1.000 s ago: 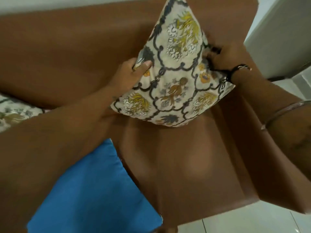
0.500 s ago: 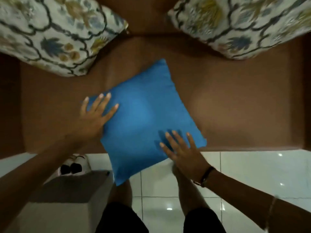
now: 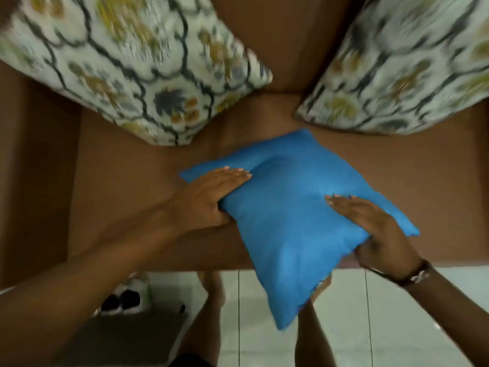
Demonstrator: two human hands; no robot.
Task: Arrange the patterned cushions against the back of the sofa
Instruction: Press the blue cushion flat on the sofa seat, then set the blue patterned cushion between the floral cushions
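1. Sofa (image 3: 137, 202), brown, seen from above; seat runs across mid-frame, its front edge meeting a white tiled floor (image 3: 370, 313).
2. Left patterned cushion (image 3: 127, 62): cream with dark lattice and yellow-blue floral motifs, leaning at the seat's back-left corner against the backrest, one corner pointing down toward the seat. Blurred.
3. Right patterned cushion (image 3: 407, 67): same print, leaning at the back-right corner, also blurred. The two stand well apart, bare brown backrest between them.
4. Blue cushion (image 3: 291, 221): plain, turned diamond-wise, near the middle of the seat's front edge; its lower corner overhangs the floor.
5. Left hand (image 3: 211, 194): fingers together and flat on top of the blue cushion's left corner, thumb tucked under its edge, clamped on it.
6. Right hand (image 3: 375, 229): fingers laid flat on the cushion's right side, thumb curled under the lower edge, gripping it. Dark band on that wrist.
7. Low grey box (image 3: 127, 337) on the floor at bottom left; black-and-white shoes (image 3: 124, 298) just beyond it.
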